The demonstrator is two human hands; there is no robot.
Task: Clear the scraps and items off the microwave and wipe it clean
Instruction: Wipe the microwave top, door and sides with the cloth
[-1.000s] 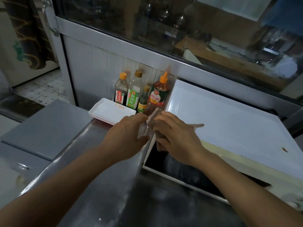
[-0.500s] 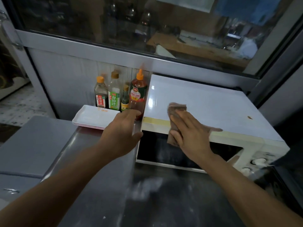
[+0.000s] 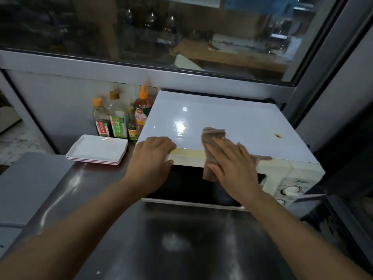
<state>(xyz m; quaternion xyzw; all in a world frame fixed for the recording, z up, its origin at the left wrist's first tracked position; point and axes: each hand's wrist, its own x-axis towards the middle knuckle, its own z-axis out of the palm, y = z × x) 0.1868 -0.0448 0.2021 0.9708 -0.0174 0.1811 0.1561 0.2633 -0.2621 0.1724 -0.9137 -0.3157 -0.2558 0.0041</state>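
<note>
the white microwave (image 3: pixel 232 126) stands on the steel counter (image 3: pixel 171 239), a small brown scrap (image 3: pixel 278 135) on top. right hand (image 3: pixel 232 160) presses flat a brown cloth (image 3: pixel 213 136); left hand (image 3: pixel 153 156) rests open on its corner. bottles (image 3: pixel 119 120) and trays (image 3: pixel 96 147) stand beside.

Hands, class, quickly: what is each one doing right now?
Left hand: open, resting on the microwave corner.
Right hand: open, pressing the cloth flat.

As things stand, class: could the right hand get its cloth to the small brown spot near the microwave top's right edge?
Probably yes. The right hand presses the cloth flat at the microwave's front edge, and only bare white top lies between it and the spot.
</note>
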